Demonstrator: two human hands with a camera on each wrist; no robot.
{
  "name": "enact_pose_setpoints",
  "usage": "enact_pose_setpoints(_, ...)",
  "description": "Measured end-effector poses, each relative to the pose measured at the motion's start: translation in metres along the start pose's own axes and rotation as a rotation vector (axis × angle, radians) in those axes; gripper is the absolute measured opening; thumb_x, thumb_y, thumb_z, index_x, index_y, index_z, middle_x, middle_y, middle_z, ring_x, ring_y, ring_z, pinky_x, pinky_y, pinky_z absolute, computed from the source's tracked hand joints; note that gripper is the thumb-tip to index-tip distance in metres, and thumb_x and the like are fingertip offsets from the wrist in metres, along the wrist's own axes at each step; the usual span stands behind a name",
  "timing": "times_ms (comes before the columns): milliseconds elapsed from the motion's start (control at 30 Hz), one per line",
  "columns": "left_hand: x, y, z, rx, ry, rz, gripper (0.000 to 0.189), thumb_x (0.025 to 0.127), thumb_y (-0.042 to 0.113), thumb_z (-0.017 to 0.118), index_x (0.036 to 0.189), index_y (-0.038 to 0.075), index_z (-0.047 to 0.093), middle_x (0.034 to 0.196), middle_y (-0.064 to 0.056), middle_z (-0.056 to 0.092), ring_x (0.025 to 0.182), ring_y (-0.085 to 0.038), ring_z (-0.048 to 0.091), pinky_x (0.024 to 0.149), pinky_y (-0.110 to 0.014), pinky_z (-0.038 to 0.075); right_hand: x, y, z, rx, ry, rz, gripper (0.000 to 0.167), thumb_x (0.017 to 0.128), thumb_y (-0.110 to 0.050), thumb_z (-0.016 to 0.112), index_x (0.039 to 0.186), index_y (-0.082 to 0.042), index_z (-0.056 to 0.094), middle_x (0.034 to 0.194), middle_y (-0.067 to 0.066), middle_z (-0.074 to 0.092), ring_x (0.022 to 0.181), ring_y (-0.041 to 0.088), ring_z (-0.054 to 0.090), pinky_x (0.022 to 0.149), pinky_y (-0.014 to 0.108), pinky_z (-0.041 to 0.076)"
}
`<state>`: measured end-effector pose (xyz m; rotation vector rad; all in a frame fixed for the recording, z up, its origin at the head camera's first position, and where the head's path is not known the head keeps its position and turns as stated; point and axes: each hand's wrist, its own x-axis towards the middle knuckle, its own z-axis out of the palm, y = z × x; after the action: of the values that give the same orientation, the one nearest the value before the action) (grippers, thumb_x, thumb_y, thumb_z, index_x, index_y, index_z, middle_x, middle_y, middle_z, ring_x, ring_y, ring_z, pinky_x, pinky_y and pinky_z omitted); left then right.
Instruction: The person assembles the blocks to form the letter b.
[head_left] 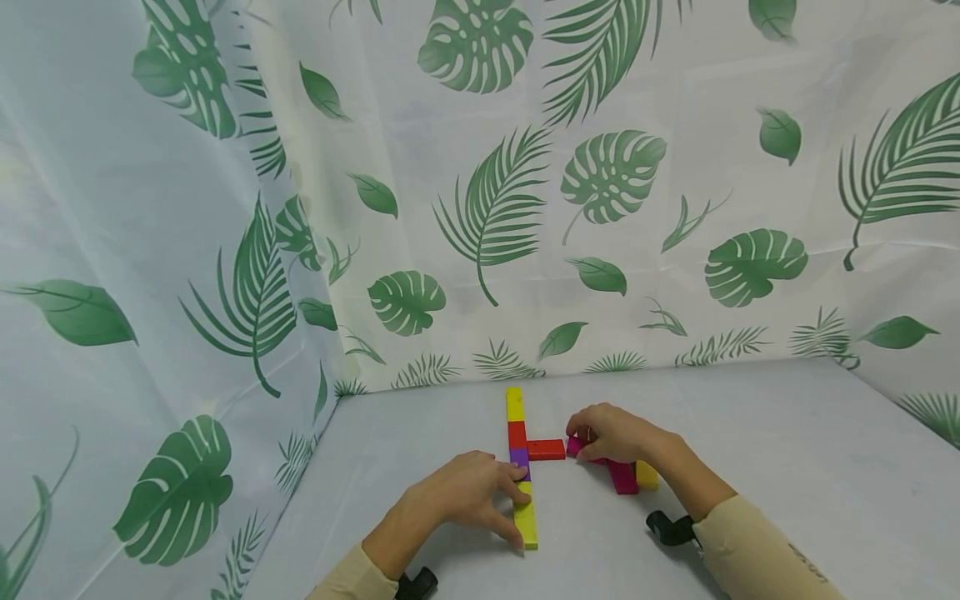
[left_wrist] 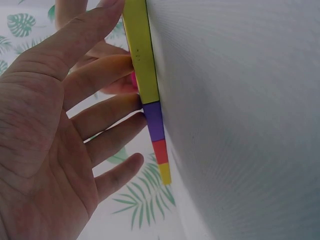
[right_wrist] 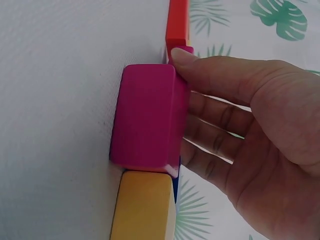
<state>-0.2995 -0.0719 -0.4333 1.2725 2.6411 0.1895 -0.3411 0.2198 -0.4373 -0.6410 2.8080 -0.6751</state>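
Observation:
A straight row of blocks runs away from me: a long yellow block (head_left: 528, 532), a purple block (head_left: 523, 458), a red block (head_left: 517, 433) and a far yellow block (head_left: 514, 403). Along its left side lies my left hand (head_left: 471, 493), fingers extended, fingertips touching the purple and near yellow blocks, thumb by the near end. A second red block (head_left: 546, 450) juts right from the row. Just beyond its end, my right hand (head_left: 621, 433) pinches a magenta block (head_left: 573, 447) between thumb and fingers. Another magenta block (right_wrist: 145, 115) stands nearer, beside an orange-yellow block (right_wrist: 142, 205).
Part of a dark blue block (right_wrist: 176, 186) shows behind the orange-yellow one. The white tabletop (head_left: 795, 483) meets leaf-printed curtains (head_left: 675, 167) at the back and left. Black wrist cameras (head_left: 670, 528) hang under both sleeves, close to the table.

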Motion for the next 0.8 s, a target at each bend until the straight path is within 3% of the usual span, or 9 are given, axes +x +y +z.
enact_pose_setpoints(800,0.0,0.0009,0.0002,0.011,0.002,-0.008,0.06,0.073,0.07,0.083,0.126,0.041,0.075,0.147,0.015,0.061,0.129,-0.006,0.06,0.106,-0.03,0.05,-0.002,-0.0025,-0.0009,-0.004,-0.006,0.014,0.035,0.086,-0.02,0.085,0.119,-0.013,0.075,0.097,-0.005,0.069,0.092,0.014,0.059,0.083,0.038,0.059)
